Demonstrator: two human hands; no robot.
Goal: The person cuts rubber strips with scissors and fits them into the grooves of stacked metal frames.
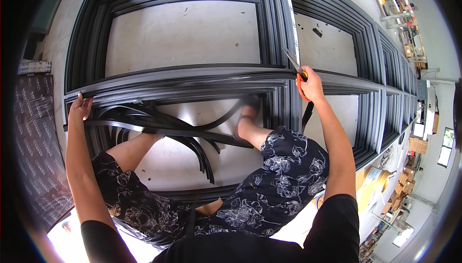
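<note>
Between my bent legs and the rails ahead lie stacked dark grey metal frames (284, 32). My left hand (80, 107) is at the left end of the near cross rail, its fingers closed on the end of a long black rubber strip (192, 79). That strip runs rightward along the rail. My right hand (312, 85) grips scissors (294, 62) by their orange handles, near the strip's right end. The blades point away from me, above the frame's upright rail. More loose black rubber strips (192, 130) lie in a curved tangle across the near opening, beside my legs.
My sandalled foot (248, 111) stands inside the near frame opening. Small black scraps (317, 32) lie on the pale floor within the far right opening. More frames (390, 61) extend rightward. At the left is a dark wrapped stack (41, 142); shelves and cardboard boxes (404, 181) line the right.
</note>
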